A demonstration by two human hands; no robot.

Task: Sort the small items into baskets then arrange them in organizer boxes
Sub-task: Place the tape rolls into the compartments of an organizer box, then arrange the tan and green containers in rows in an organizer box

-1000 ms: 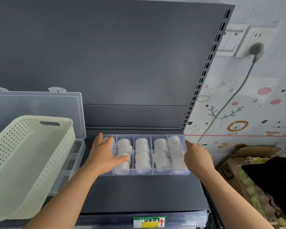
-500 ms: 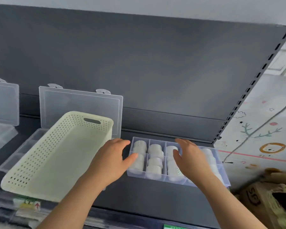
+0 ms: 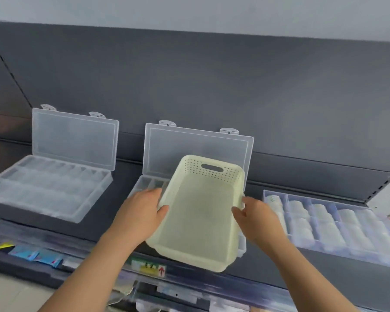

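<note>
Gripping the empty cream basket by both long rims: left hand and right hand each hook a thumb inside with the fingers outside, probably for a balanced two-sided lift. The basket sits tilted over the open middle organizer box, hiding most of its compartments. The right organizer box holds white rolls; the left organizer box looks unfilled.
</note>
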